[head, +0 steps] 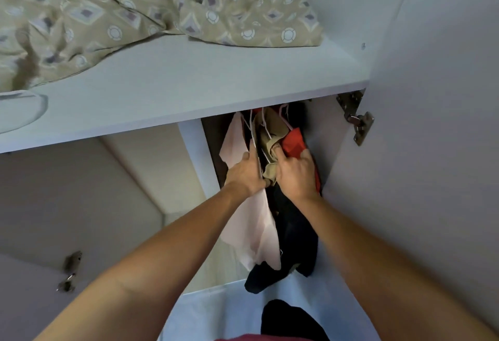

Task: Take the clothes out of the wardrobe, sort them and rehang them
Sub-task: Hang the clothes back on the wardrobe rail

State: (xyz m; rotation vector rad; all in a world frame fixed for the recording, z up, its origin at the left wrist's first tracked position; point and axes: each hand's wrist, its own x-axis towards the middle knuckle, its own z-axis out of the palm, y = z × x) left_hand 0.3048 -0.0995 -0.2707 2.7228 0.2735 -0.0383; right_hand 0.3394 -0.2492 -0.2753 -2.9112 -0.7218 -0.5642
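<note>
Several garments hang bunched together under the wardrobe shelf (189,97). A pale pink garment (251,227) hangs on the left, an olive one (270,135) in the middle, a red one (294,142) to the right and a dark navy one (294,235) below. White hanger hooks show at the top of the bunch. My left hand (247,172) lies flat against the pink garment with its fingers reaching between the clothes. My right hand (294,172) grips the olive cloth with curled fingers, the thumb pressed into it. The hanging rail is hidden behind the shelf.
A patterned beige duvet (129,14) lies on the shelf. The open right door (432,151) with its metal hinge (360,122) stands close beside the clothes. A white divider panel (199,157) borders them on the left. A dark garment (289,319) lies on the wardrobe floor.
</note>
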